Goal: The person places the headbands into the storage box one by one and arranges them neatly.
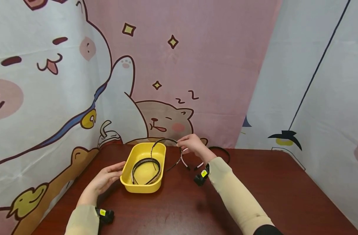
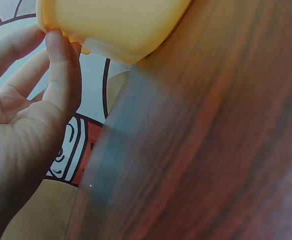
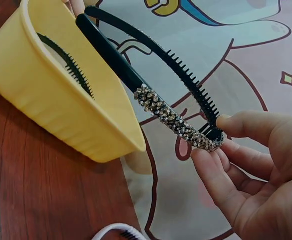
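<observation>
My right hand point(image 1: 193, 146) pinches a black toothed headband point(image 3: 178, 125) between thumb and fingers at the middle of its arch. Grey and gold beads cover part of its band, and its ends hang toward the yellow basin point(image 1: 142, 188), partly over it in the head view. More dark headbands point(image 1: 145, 160) lie inside that basin, one with comb teeth showing in the right wrist view. At the basin's left side, my left hand point(image 1: 106, 178) holds the lip with thumb and fingertips, while the other fingers are spread.
Beyond my right wrist, a white-pink headband point(image 1: 184, 161) with dark tips and a black headband point(image 1: 224, 150) lie on the reddish-brown table point(image 1: 179, 209). A cloth with cartoon animals point(image 1: 214, 65) hangs behind the table and along its left side.
</observation>
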`<state>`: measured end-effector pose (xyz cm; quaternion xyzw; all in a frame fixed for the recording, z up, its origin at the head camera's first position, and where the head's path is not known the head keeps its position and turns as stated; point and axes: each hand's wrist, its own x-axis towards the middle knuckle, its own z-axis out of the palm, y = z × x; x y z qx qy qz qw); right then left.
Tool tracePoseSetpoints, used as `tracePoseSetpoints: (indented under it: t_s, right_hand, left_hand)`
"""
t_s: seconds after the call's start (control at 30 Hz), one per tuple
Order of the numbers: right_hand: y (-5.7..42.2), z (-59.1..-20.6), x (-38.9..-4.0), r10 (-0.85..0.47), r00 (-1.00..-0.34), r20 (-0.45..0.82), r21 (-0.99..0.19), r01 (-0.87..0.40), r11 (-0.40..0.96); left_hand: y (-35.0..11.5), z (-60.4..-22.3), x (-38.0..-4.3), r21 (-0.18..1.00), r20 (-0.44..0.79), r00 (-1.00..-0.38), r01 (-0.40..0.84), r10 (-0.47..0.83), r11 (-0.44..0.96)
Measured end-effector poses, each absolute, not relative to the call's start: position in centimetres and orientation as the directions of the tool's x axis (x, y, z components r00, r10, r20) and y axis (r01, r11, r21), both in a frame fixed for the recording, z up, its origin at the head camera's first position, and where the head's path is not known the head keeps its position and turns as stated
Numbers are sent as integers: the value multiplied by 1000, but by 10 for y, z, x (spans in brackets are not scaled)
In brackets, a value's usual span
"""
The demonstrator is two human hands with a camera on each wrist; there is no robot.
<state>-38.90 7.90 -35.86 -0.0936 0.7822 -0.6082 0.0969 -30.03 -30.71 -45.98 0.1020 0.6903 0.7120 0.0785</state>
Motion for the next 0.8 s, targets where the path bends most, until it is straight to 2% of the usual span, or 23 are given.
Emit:
tracePoseSetpoints:
  t_s: [0.8]
  right_hand:
    - [30,-364,-390,-313,-949,-48,-959,-44,280]
  left_hand:
    - [-309,-461,-303,999,44,-966,34,253,-41]
